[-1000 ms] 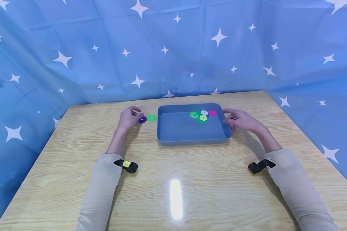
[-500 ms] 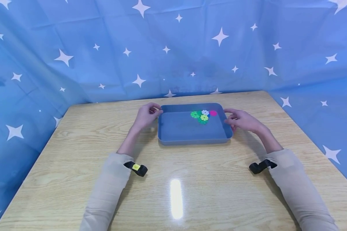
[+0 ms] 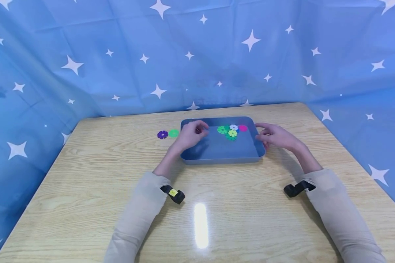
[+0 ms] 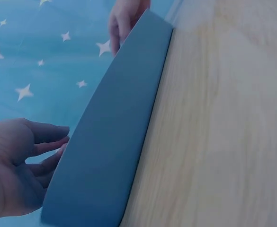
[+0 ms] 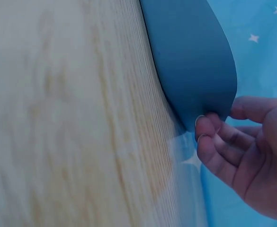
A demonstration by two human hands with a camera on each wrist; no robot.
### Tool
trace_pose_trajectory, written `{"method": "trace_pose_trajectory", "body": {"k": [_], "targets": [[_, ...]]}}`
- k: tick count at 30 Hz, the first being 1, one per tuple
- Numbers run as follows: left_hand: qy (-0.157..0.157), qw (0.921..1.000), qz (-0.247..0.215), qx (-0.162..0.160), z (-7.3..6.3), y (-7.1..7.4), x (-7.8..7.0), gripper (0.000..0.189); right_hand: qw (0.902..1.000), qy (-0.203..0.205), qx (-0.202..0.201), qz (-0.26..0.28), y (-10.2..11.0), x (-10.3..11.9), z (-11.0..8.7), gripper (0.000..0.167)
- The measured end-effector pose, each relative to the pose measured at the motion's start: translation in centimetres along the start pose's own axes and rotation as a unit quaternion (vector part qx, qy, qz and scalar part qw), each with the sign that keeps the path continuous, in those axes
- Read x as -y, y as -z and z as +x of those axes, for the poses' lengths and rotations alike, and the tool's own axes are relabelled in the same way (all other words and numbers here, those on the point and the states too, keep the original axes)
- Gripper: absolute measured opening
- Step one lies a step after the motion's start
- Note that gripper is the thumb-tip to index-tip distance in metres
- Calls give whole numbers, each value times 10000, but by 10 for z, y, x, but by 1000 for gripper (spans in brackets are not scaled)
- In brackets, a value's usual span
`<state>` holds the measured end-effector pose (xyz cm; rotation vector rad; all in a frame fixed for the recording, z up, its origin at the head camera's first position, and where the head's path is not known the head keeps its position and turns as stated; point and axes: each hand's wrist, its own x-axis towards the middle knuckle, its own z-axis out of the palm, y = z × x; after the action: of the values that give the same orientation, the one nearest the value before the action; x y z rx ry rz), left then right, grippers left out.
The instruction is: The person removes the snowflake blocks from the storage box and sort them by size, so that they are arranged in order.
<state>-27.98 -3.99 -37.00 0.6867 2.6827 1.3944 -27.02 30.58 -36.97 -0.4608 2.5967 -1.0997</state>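
Observation:
My left hand [image 3: 191, 136] hovers over the left part of the blue tray [image 3: 222, 161], fingers loosely bent and nothing seen between them. In the left wrist view its fingertips [image 4: 62, 137] show beyond the tray's front wall. At the other end, my right hand [image 3: 275, 137] grips the tray's right wall, thumb at the rim and fingers against the outside. Inside the tray, toward the back right, lie several flower-shaped plastic discs: a green disc [image 3: 222, 130], a white disc [image 3: 233, 127], a yellow disc [image 3: 232, 133] and a pink disc [image 3: 243, 128] among them.
On the wooden table [image 3: 118, 153], left of the tray, lie a purple flower disc [image 3: 162, 134] and a light green disc [image 3: 173, 133] side by side. A blue star-patterned curtain [image 3: 171, 47] hangs behind the table's back edge.
My left hand has moved right, from the purple disc beside the tray, past its left rim, to above the tray. The purple and light green discs still lie outside. The right hand stays put.

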Motion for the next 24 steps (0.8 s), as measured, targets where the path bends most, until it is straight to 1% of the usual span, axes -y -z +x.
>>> {"method": "trace_pose_trajectory", "body": {"k": [5,7,9,13,16,18,24], "targets": [[56,9974,149,710,8,-20,-8,25,10000,14,3,49,0,1,0,63],[84,9957,198,906,12,-28,-11,25,10000,23,9,63,0,2,-1,63],[156,9943,258,1023,15,-35,-13,26,10000,32,10,69,0,2,-1,63],[307,9925,405,1115,21,-47,-17,28,10000,37,11,41,1,1,-1,63],[391,9914,486,1149,25,-54,-21,29,10000,27,21,22,1,0,0,63],[428,9909,557,1147,26,-57,-24,29,10000,7,23,35,1,0,0,62],[443,9876,932,1185,30,-64,-25,30,10000,38,34,52,1,0,0,62]]}}
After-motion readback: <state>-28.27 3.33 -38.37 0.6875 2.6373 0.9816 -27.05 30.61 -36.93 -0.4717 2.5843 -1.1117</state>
